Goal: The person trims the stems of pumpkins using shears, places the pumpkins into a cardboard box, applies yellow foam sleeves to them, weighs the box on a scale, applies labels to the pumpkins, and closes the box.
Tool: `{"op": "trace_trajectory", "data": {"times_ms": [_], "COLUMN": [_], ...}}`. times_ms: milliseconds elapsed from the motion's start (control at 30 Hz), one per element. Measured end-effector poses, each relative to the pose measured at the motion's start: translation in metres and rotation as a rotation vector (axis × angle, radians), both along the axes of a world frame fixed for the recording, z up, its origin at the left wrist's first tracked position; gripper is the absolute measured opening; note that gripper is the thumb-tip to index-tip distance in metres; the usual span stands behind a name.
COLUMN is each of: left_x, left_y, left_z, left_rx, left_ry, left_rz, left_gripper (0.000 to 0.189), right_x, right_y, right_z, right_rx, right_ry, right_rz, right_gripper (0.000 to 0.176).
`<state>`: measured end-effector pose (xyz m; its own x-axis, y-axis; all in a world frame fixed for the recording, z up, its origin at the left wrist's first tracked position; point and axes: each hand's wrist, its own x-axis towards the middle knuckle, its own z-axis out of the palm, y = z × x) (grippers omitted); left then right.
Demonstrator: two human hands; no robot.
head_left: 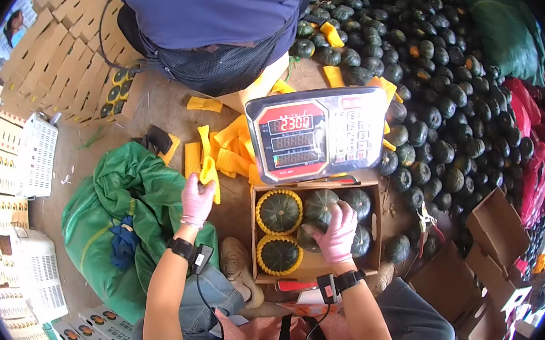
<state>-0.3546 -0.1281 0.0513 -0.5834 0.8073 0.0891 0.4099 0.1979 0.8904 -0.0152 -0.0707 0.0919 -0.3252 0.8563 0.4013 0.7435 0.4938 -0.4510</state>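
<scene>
My left hand point(197, 201), in a pink glove, pinches a yellow foam net point(209, 172) left of an open cardboard box point(377, 229). Inside the box, my gloved right hand point(337, 234) is curled over a dark green squash point(308, 238) in the middle column. Two squashes at the box's left side, an upper one point(279, 212) and a lower one point(279, 255), wear yellow nets. The other squashes in the box have no net. Behind the box, a digital scale point(315, 133) reads 2.300.
Yellow nets point(232, 146) lie left of the scale. A green sack point(123, 221) stands at left. A person in blue point(209, 13) sits ahead. Squashes point(436, 107) are heaped at upper right, cartons point(61, 51) stacked at upper left, and open boxes point(445, 282) lie at right.
</scene>
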Motion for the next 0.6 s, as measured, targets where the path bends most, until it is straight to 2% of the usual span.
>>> {"op": "trace_trajectory", "data": {"times_ms": [33,67,100,167,233,300,333,367,433,500,533,567,600], "left_x": [-0.002,0.003,0.012,0.027,0.041,0.072,0.089,0.101,0.097,0.101,0.105,0.120,0.128], "left_y": [-0.008,-0.018,-0.029,-0.048,-0.056,-0.073,-0.088,-0.106,-0.130,-0.151,-0.161,-0.173,-0.178], "left_z": [0.011,0.032,0.060,0.101,0.134,0.170,0.173,0.182,0.209,0.212,0.207,0.216,0.212], "left_rx": [0.050,0.061,0.071,0.133,0.116,0.132,0.167,0.116,-0.012,0.057,0.013,-0.080,-0.017], "left_ry": [-0.067,-0.181,-0.294,-0.358,-0.137,-0.028,-0.012,0.061,0.382,0.230,0.117,-0.001,-0.253], "left_rz": [0.001,0.016,0.031,-0.026,-0.111,-0.197,-0.217,-0.175,-0.298,-0.277,-0.169,-0.135,-0.168], "left_gripper": [0.019,0.018,0.018,0.023,0.025,0.025,0.025,0.023,0.022,0.026,0.018,0.020,0.022], "right_x": [0.012,0.025,0.036,0.051,0.060,0.060,0.055,0.053,0.043,0.039,0.041,0.045,0.044], "right_y": [-0.009,-0.023,-0.032,-0.049,-0.028,-0.021,-0.027,-0.040,-0.050,-0.052,-0.049,-0.053,-0.052], "right_z": [-0.018,-0.028,-0.030,-0.019,-0.006,-0.008,0.003,-0.006,-0.013,0.002,0.014,0.019,0.011], "right_rx": [-0.083,-0.281,-0.278,-0.417,-0.524,-0.716,-0.735,-0.621,-0.616,-0.587,-0.659,-0.750,-0.787], "right_ry": [0.074,0.125,0.137,0.013,-0.259,-0.229,-0.372,-0.359,-0.239,-0.134,0.027,0.182,0.501], "right_rz": [-0.057,-0.073,-0.082,0.057,0.264,0.315,0.236,0.130,0.022,-0.023,-0.049,-0.079,-0.100], "right_gripper": [0.075,0.080,0.080,0.083,0.084,0.086,0.085,0.080,0.076,0.073,0.076,0.079,0.079]}}
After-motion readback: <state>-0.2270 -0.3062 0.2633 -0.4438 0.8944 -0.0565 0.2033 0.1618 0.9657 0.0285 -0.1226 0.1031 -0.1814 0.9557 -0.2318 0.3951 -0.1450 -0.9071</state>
